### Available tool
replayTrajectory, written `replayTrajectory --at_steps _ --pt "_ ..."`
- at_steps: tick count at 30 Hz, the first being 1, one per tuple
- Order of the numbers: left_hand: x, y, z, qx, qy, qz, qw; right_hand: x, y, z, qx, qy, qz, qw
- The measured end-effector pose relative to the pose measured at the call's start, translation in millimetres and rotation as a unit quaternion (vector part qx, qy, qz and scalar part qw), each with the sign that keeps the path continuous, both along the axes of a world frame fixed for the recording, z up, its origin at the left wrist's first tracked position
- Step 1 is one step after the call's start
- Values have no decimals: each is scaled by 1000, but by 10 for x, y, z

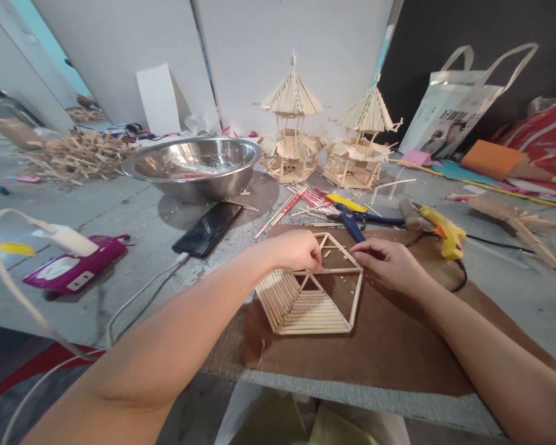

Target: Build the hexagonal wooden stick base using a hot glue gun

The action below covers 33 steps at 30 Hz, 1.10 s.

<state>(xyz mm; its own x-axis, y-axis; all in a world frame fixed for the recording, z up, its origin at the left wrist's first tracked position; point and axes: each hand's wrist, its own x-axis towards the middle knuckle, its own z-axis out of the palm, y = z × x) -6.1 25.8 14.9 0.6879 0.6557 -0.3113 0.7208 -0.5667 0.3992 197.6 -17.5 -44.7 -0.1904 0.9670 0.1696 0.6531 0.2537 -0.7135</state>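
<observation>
A hexagonal frame (314,330) of thin wooden sticks lies flat on a brown sheet (352,364). Rows of sticks fill its left and front sections, while the sections at the back and right are open. My left hand (303,250) reaches over the far left side. Its fingertips are pinched together at the stick across the middle; what they hold, if anything, is too small to make out. At the right corner, the thumb and fingers of my right hand (389,262) close on the frame's edge. Small stick scraps lie inside the frame.
Behind the frame are blue cutting pliers (351,222), loose sticks (280,213) and two stick pagodas (293,102). A yellow glue gun (445,233) lies right. To the left are a steel bowl (194,170), a phone (208,228) and a purple power strip (76,266) with cables.
</observation>
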Motion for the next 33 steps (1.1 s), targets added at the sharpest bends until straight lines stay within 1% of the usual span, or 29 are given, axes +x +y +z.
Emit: replayTrajectory --at_steps 7,11,17,24,28,33 --pt "23 -46 2 -35 31 -72 996 -4 -6 32 4 -43 18 999" --pt "23 -53 -10 -45 25 -104 993 5 -2 25 12 -51 20 998" --pt "34 -48 -31 -46 33 -96 994 11 -5 17 0 -49 18 999" --pt "32 -40 -55 -68 33 -103 992 13 -12 10 -1 -55 17 998" --pt "23 -29 -63 -72 27 -114 990 5 -17 29 1 -67 17 998" --pt "13 -9 -72 -74 35 -111 990 4 -19 56 5 -80 21 997"
